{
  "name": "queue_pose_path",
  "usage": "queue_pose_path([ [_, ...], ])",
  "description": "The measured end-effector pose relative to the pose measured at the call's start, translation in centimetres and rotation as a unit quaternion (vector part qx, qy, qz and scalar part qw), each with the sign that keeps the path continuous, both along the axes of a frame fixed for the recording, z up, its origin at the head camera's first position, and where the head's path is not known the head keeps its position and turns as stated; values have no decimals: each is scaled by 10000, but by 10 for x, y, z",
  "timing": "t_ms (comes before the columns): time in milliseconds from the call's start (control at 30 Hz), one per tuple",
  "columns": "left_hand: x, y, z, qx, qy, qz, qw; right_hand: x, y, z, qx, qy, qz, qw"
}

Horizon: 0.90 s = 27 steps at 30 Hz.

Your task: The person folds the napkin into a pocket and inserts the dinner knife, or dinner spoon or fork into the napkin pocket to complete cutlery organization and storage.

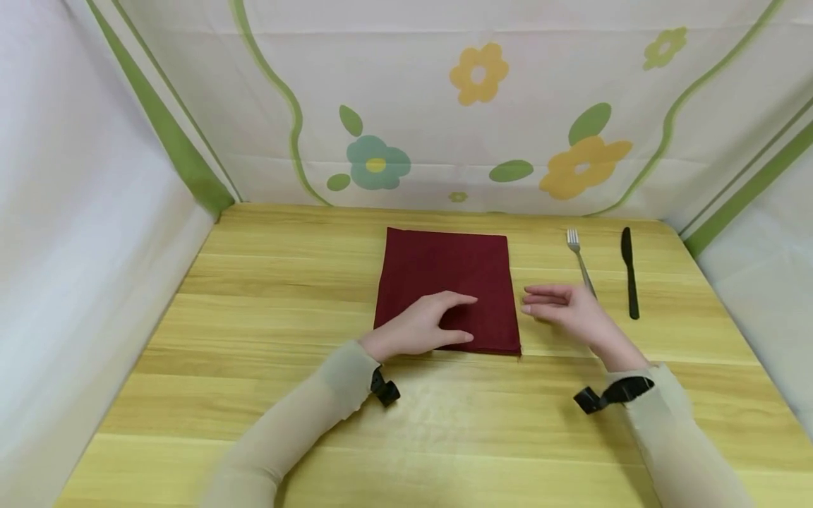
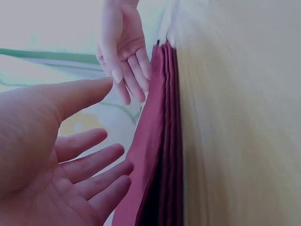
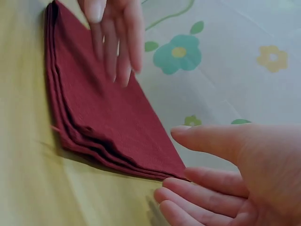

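A dark red cloth napkin (image 1: pixel 447 264), folded into a square of several layers, lies flat on the wooden table. My left hand (image 1: pixel 422 324) is over its near left part, thumb and fingers spread apart with nothing between them. Just past the napkin's right edge is my right hand (image 1: pixel 568 310), fingers extended toward the cloth and holding nothing. The stacked layers of the napkin (image 3: pixel 108 108) show at its near corner in the right wrist view, with the right fingertips close to its edge. In the left wrist view the left fingers (image 2: pixel 89 162) are loosely spread beside the folded edges.
A metal fork (image 1: pixel 574 243) lies right of the napkin, its handle partly behind my right hand. Farther right lies a black knife (image 1: pixel 630 275). A white curtain with printed flowers (image 1: pixel 432 92) stands behind the wooden table (image 1: pixel 273 303), with white cloth at both sides.
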<state>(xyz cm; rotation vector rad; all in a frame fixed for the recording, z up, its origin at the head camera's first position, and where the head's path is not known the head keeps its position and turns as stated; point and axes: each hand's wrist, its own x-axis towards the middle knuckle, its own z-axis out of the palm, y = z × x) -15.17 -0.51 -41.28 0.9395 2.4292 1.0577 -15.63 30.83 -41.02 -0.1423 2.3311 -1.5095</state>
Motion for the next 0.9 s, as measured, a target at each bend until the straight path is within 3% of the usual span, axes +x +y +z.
queue_pose_path([
  [233, 4, 31, -7, -21, -30, -305, 9995, 36, 7, -1, -137, -292, 90, 9994],
  [433, 9, 51, -8, 130, -22, -322, 9994, 54, 7, -1, -267, -525, 60, 9982],
  [667, 12, 67, -11, 150, -137, -112, 9997, 61, 2, -7, -624, -853, -1, 9944],
  [900, 11, 77, -15, 202, -346, 307, 9987, 61, -5, -13, -566, -1014, -274, 9929],
])
